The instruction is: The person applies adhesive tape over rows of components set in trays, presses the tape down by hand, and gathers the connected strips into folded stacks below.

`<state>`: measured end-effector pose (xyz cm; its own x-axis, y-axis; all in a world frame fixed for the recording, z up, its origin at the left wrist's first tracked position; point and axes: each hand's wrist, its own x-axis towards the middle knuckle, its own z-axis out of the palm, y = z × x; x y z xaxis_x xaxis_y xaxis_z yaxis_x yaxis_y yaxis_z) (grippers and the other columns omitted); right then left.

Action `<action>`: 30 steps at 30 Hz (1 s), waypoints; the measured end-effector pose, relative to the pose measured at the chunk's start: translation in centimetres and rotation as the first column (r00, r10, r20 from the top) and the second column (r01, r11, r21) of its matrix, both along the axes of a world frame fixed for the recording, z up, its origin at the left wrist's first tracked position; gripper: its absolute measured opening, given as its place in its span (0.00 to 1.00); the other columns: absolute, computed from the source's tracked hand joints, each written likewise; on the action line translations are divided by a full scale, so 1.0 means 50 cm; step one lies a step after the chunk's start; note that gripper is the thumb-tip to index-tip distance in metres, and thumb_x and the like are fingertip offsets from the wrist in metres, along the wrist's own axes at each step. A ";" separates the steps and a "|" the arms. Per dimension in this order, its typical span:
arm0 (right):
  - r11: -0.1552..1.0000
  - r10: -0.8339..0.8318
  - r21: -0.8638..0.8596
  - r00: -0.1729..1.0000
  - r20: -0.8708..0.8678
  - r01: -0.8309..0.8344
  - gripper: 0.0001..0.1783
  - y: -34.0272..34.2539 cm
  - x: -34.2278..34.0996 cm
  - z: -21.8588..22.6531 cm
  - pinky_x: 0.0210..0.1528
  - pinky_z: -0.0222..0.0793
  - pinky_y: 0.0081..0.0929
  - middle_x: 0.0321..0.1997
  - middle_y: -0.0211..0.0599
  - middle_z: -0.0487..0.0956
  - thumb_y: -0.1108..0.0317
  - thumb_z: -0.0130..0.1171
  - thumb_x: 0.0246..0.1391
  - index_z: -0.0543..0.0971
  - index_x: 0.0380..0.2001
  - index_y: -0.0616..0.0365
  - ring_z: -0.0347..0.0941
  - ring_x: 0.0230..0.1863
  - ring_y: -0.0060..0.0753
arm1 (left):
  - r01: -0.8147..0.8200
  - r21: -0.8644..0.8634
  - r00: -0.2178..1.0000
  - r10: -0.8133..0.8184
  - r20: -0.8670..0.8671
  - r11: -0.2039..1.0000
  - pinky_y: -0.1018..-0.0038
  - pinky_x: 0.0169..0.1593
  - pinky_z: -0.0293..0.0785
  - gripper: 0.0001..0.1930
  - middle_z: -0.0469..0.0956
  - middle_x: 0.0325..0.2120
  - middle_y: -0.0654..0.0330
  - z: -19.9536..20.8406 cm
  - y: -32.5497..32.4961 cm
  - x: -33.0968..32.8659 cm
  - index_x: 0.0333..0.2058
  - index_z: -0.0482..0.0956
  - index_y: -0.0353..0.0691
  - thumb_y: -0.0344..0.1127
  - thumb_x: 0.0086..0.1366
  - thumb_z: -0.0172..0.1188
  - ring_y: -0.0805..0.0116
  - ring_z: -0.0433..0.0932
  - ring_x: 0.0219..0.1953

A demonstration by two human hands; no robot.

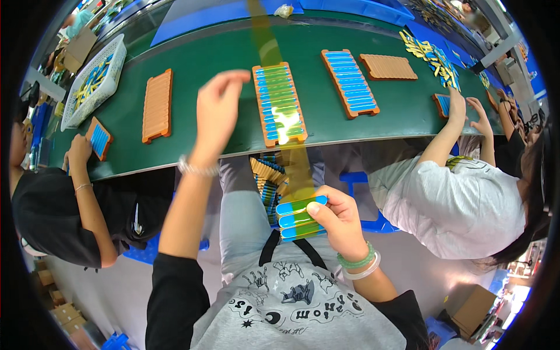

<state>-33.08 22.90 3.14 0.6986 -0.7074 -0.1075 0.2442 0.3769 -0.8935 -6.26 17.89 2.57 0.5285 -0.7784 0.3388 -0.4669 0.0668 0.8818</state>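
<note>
A strip of see-through yellow tape [299,169] runs from the far side of the table, over a slotted orange-brown tray [269,139], down to my lap. Blue strips lie crosswise in that tray under the tape. In my right hand [341,221], a row of blue round-ended strips [290,221] with the yellow tape across them is gripped between thumb and fingers. My left hand [219,105] is raised beside the tray's left edge, index finger stretched toward it, with nothing visible in it. Its other fingers are bent and partly hidden.
Another slotted tray [352,84] holds blue strips; two bare trays [157,106] [389,67] lie on the green table [216,55]. A white basket [96,84] and a loose pile [431,61] hold blue and yellow pieces. Taped strips [266,181] fill my lap. Co-workers sit on both sides.
</note>
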 end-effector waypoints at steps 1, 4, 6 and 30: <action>1.000 0.009 -0.005 1.000 -0.003 -0.009 0.06 0.000 -0.003 0.002 0.33 0.66 0.14 0.30 0.23 0.76 0.71 0.56 0.61 0.72 0.32 0.60 0.68 0.31 0.08 | 0.066 0.030 0.968 -0.057 -0.246 0.997 0.75 0.50 0.67 0.14 0.82 0.40 0.60 0.025 -0.032 0.026 0.40 0.83 0.34 0.38 0.65 0.54 0.70 0.76 0.44; 1.000 -0.015 0.013 1.000 -0.012 0.015 0.05 0.001 -0.006 -0.009 0.33 0.66 0.14 0.30 0.24 0.76 0.71 0.56 0.61 0.72 0.32 0.60 0.68 0.32 0.09 | 0.212 0.113 0.877 -0.138 -0.461 0.971 0.82 0.47 0.63 0.17 0.82 0.39 0.63 0.070 -0.113 0.057 0.42 0.82 0.38 0.46 0.64 0.58 0.74 0.75 0.43; 1.000 -0.017 0.014 0.999 -0.032 0.017 0.05 0.004 -0.001 -0.011 0.34 0.66 0.14 0.30 0.24 0.76 0.72 0.55 0.61 0.72 0.32 0.61 0.68 0.32 0.09 | 0.209 0.124 0.879 -0.130 -0.459 0.970 0.83 0.45 0.63 0.17 0.81 0.37 0.64 0.073 -0.137 0.075 0.42 0.82 0.38 0.45 0.63 0.60 0.77 0.74 0.41; 0.939 -0.238 -0.332 0.872 -0.427 0.093 0.14 -0.129 0.118 -0.077 0.21 0.57 0.09 0.32 0.26 0.82 0.75 0.59 0.57 0.81 0.47 0.59 0.64 0.24 0.05 | -0.036 -0.203 0.997 0.020 -0.081 0.978 0.79 0.36 0.72 0.11 0.82 0.26 0.61 -0.007 -0.295 0.114 0.34 0.83 0.32 0.35 0.61 0.63 0.77 0.77 0.29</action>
<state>-27.18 16.43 -0.72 0.4919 -0.8570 -0.1536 -0.1803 0.0723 -0.9809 -0.58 3.16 2.24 0.5803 -0.6813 0.4462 -0.4015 0.2374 0.8846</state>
